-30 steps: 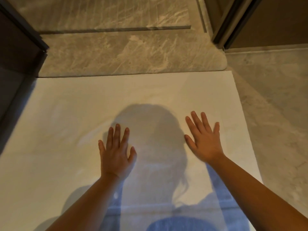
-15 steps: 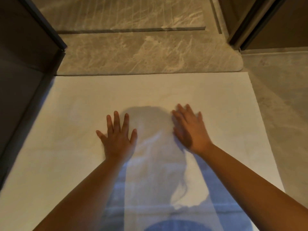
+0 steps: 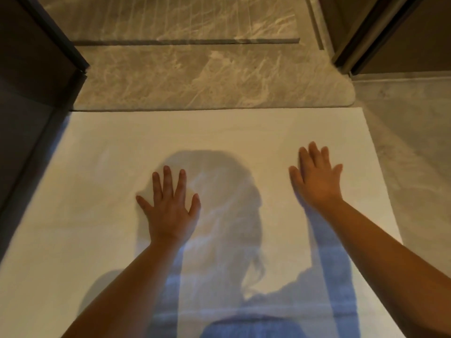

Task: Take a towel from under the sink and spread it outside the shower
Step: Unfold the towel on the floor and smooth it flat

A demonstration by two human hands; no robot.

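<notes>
The large white terry towel (image 3: pixel 219 132) lies flat across the frame's middle, against the marble shower step (image 3: pixel 195 76). Left hand (image 3: pixel 169 208) at centre, right hand (image 3: pixel 317 179) at right, both press it open-palmed, gripping nothing. Soft, light cloth probably creeps; edges offer the best hold.

No readable text, labels or signs.

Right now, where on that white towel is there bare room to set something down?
The flat white towel is bare along its far edge beside the marble step, and left of the left hand toward the dark frame. The middle is busy; the right hand nears its right edge.
</notes>
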